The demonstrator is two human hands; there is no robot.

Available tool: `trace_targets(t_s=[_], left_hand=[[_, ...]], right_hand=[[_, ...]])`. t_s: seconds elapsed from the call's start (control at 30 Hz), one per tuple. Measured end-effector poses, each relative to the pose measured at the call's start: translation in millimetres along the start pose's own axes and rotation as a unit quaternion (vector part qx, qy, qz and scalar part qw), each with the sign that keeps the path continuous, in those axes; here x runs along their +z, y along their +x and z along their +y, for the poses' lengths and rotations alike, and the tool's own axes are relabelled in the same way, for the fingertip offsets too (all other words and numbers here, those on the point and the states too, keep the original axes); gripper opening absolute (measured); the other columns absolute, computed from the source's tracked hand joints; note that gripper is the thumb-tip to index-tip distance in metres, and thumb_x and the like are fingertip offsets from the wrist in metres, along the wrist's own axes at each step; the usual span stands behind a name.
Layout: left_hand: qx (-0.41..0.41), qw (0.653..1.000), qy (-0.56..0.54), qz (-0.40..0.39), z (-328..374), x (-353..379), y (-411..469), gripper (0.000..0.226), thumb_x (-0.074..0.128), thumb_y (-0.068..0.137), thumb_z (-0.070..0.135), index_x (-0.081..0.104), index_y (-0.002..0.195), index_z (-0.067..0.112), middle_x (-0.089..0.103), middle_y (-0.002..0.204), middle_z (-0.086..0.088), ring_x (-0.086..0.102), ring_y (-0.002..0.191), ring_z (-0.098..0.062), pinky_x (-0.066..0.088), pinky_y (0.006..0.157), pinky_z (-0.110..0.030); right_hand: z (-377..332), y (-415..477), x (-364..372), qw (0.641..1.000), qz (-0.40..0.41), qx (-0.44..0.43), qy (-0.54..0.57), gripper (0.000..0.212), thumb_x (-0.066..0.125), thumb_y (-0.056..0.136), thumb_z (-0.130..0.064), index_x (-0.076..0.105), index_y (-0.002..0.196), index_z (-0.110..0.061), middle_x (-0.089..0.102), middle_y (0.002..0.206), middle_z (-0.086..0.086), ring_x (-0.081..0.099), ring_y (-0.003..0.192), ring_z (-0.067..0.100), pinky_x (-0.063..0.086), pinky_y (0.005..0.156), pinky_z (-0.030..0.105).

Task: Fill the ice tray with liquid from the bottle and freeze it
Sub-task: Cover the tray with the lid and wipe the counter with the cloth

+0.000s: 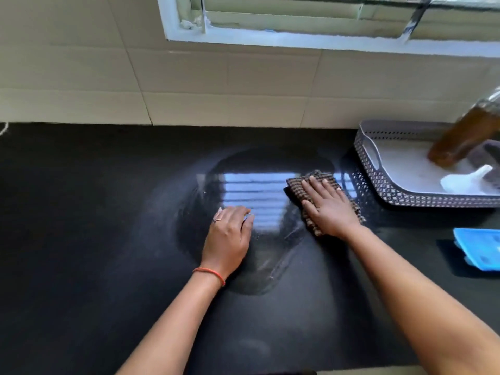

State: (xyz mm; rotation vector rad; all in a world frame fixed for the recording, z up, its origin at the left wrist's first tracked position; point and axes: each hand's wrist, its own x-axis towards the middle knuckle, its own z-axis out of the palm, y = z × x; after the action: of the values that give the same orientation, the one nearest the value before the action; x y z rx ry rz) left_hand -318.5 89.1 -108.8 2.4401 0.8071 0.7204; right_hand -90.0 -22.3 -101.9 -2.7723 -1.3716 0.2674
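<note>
A blue ice tray (479, 250) lies on the black counter at the right edge, partly cut off by the frame. A bottle of brown liquid (460, 136) stands in a grey perforated basket (378, 182) at the back right. My right hand (328, 207) lies flat, pressing a brown checked cloth (297, 185) onto the counter just left of the basket. My left hand (228, 239) rests palm down on the counter beside a wet, shiny patch, fingers slightly curled, holding nothing that I can see.
The black counter (94, 212) runs the full width, with a tiled wall behind and a window (297, 20) above. A white object (465, 182) lies in the basket. A white cord end (3, 128) shows at the far left.
</note>
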Motion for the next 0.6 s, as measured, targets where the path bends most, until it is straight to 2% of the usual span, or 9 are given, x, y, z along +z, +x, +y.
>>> trace_targets(t_s=[0.07,0.13,0.2,0.27,0.37,0.43,0.53,0.6], left_hand=[[0.029,0.999,0.035,-0.012,-1.2,3.8,-1.7,0.038,0.036,0.093,0.032,0.066,0.096,0.008,0.069,0.098,-0.008,0.062,0.099,-0.029,0.03,0.098,-0.03],[0.022,0.999,0.033,-0.016,-3.7,3.7,0.0,0.041,0.034,0.094,0.034,0.065,0.097,0.008,0.069,0.098,-0.008,0.061,0.099,-0.029,0.03,0.098,-0.031],[0.016,0.999,0.021,-0.024,-5.6,3.8,1.3,0.043,0.032,0.095,0.035,0.064,0.099,0.008,0.068,0.098,-0.006,0.06,0.099,-0.026,0.032,0.099,-0.031],[0.007,1.0,-0.01,-0.028,-5.3,2.4,2.0,0.039,0.036,0.097,0.032,0.064,0.103,0.007,0.068,0.101,-0.006,0.059,0.102,-0.024,0.033,0.1,-0.029],[-0.039,0.993,-0.11,-0.001,-3.1,-9.0,1.0,0.029,0.045,0.098,0.02,0.065,0.112,0.005,0.068,0.111,-0.009,0.059,0.109,-0.023,0.035,0.096,-0.021],[-0.059,0.988,-0.141,0.036,-3.7,-23.0,-1.2,0.029,0.045,0.098,0.019,0.066,0.113,0.004,0.068,0.113,-0.011,0.06,0.109,-0.022,0.036,0.094,-0.018],[-0.069,0.983,-0.138,0.096,-9.0,-46.4,-4.9,0.034,0.043,0.095,0.021,0.067,0.11,0.003,0.069,0.111,-0.013,0.061,0.106,-0.021,0.036,0.091,-0.016],[-0.09,0.978,-0.135,0.13,-16.5,-60.7,-6.1,0.034,0.042,0.095,0.022,0.067,0.11,0.004,0.068,0.112,-0.012,0.059,0.104,-0.016,0.036,0.09,-0.014]], right_hand=[[30.7,-14.8,-1.8,0.996,0.005,0.083,0.012,0.057,0.022,0.097,-0.05,0.004,0.15,-0.035,-0.003,0.16,-0.009,-0.001,0.147,0.014,0.002,0.118,0.039],[41.5,-47.7,5.2,0.988,0.019,0.15,0.017,0.06,0.021,0.096,-0.052,0.003,0.15,-0.033,-0.004,0.16,-0.008,-0.001,0.147,0.016,0.003,0.117,0.041],[26.3,-84.6,19.7,0.979,0.038,0.2,0.012,0.064,0.019,0.095,-0.055,0.002,0.151,-0.031,-0.007,0.16,-0.007,-0.002,0.147,0.018,0.002,0.117,0.043],[-7.9,-109.3,32.1,0.977,0.028,0.212,0.007,0.066,0.016,0.094,-0.058,-0.003,0.15,-0.029,-0.013,0.159,-0.005,-0.008,0.146,0.019,-0.003,0.116,0.045],[-60.1,-103.1,34.5,0.986,0.001,0.167,0.007,0.067,0.017,0.094,-0.058,-0.008,0.149,-0.029,-0.018,0.158,-0.003,-0.013,0.146,0.022,-0.008,0.115,0.046],[-92.6,-76.1,28.9,0.994,-0.004,0.107,0.026,0.065,0.018,0.095,-0.056,-0.009,0.149,-0.033,-0.017,0.158,-0.001,-0.013,0.146,0.024,-0.008,0.114,0.047],[-148.2,-47.6,24.8,0.999,-0.023,-0.018,0.026,0.057,0.019,0.095,-0.055,-0.007,0.145,-0.047,-0.012,0.159,0.0,-0.011,0.146,0.026,-0.008,0.114,0.048],[-180.5,-61.1,32.2,0.991,-0.022,-0.128,0.007,0.054,0.02,0.095,-0.054,-0.002,0.144,-0.05,-0.009,0.159,0.0,-0.01,0.146,0.027,-0.007,0.114,0.048]])
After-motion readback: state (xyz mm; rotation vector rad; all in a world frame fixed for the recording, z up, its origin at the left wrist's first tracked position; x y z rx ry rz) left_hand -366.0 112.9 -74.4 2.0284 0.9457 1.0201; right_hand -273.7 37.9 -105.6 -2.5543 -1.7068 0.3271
